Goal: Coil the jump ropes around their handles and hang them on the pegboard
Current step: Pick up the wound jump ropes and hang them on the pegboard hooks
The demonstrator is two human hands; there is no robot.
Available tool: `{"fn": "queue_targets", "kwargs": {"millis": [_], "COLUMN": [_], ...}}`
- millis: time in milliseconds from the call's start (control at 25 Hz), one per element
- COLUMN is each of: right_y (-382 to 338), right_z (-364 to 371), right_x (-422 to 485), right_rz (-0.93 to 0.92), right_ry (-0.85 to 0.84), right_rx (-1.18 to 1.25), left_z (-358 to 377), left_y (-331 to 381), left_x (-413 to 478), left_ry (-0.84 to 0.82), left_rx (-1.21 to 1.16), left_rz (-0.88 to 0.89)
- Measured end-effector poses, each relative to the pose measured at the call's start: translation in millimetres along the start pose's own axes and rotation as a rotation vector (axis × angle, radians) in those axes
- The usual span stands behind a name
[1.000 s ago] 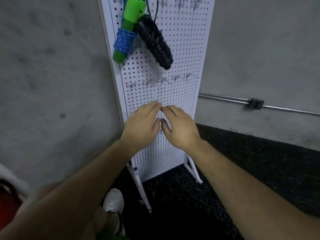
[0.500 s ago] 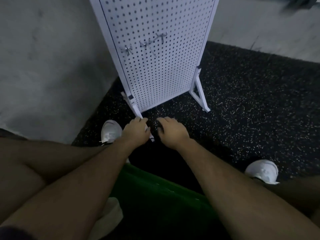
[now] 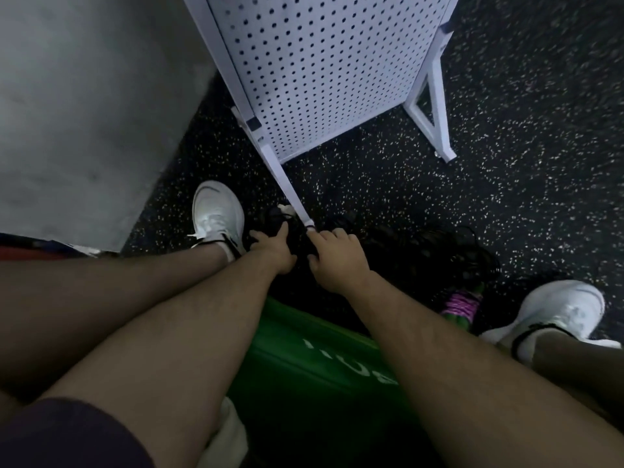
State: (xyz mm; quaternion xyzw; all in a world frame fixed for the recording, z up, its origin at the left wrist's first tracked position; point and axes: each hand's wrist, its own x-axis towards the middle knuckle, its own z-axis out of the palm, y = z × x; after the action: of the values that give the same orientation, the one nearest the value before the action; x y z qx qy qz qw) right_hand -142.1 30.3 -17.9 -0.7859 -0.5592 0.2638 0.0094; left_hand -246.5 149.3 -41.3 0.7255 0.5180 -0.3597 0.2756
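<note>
While the white perforated metal pegboard (image 3: pixel 331 62) stands on the speckled black rubber floor (image 3: pixel 506 163), a tangled pile of black jump ropes (image 3: pixel 422 255) is seen lying at its foot. The left hand (image 3: pixel 273 249) is laid on the pile's edge with fingers outstretched, its grip wide; the grip of the right hand (image 3: pixel 337 261) cannot be told.

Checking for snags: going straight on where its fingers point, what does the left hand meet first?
Probably the black jump rope bunched just past the left hand, then the white metal pegboard foot; depth unclear.
</note>
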Motion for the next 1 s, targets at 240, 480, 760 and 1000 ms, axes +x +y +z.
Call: {"fn": "queue_targets", "kwargs": {"millis": [240, 480, 760, 1000], "right_y": [-9.3, -2.4, -14.2, -17.4], "right_z": [4.2, -24.7, -101.3, -215.0], "right_x": [11.6, 8.3, -16.0, -62.7], "right_rz": [-0.004, -0.003, -0.094, -0.244], "right_ry": [0.023, 0.138, 0.292, 0.486], "right_rx": [0.043, 0.078, 0.064, 0.11], "left_z": [4.9, -19.3, -62.8, -138.1], "left_y": [-8.5, -1.3, -9.5, 10.5], "left_x": [15.1, -23.6, -104.5, -207.2], "left_ry": [0.119, 0.243, 0.48, 0.626], "left_rx": [-0.11, -0.164, -0.238, -0.415], "left_rz": [0.056, 0.117, 0.333, 0.666]}}
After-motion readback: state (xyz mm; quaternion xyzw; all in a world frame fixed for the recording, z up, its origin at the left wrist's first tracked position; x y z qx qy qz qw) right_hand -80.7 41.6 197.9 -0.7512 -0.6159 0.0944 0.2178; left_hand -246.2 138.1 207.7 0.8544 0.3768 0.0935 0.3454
